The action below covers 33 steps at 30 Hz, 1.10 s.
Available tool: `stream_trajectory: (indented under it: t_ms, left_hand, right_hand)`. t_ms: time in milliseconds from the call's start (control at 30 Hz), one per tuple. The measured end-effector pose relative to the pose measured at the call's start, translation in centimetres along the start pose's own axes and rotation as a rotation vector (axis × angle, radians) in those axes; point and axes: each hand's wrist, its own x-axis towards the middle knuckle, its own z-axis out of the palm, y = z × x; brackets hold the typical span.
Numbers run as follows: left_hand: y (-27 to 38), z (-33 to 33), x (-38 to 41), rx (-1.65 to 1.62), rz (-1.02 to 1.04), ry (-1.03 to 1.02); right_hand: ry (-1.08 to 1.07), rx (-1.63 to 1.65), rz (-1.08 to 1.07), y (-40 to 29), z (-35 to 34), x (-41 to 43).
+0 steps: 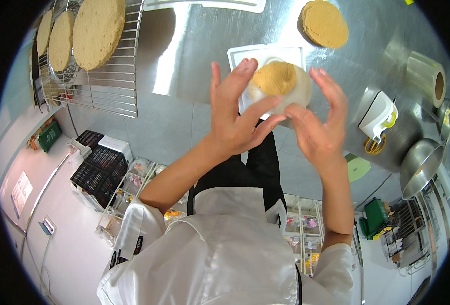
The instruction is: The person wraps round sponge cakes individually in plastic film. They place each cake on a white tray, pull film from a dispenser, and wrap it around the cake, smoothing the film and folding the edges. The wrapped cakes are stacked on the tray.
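Observation:
A small round sponge cake piece shows its tan top inside a translucent whitish round wrap, possibly plastic film. My left hand is at the left of it, its thumb and a finger pinching the near edge of the wrap. From the right, my right hand pinches the same near edge, with other fingers stretched along the right side. Both sets of fingertips nearly meet there. Underneath is a white rectangular tray, partly covered by the hands and wrap. Exact finger contact is blurred.
Larger sponge rounds rest on a wire rack at left. Another sponge round sits on the steel table. At right are a film roll, a white device and a metal bowl.

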Motion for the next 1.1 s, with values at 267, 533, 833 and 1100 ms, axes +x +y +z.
stream_trajectory:
  t_ms: [267, 533, 833, 1100]
  left_hand:
    - [-1.3, -2.5, -1.7, -0.059, 0.013, 0.148]
    - [-1.3, -2.4, 0.8, 0.057, 0.188, -0.095]
    - [-2.2, -0.8, 1.1, 0.13, 0.297, -0.094]
    - [-2.4, 0.8, 0.9, 0.103, 0.339, 0.001]
  right_hand:
    - [-0.03, -0.066, 0.021, -0.4, -1.1, 0.4]
    - [-0.037, -0.164, 0.107, -1.0, -0.6, -1.0]
    - [0.081, -0.168, 0.057, -0.5, 0.5, -0.6]
    - [0.179, -0.072, 0.098, -1.3, 1.4, -1.3]
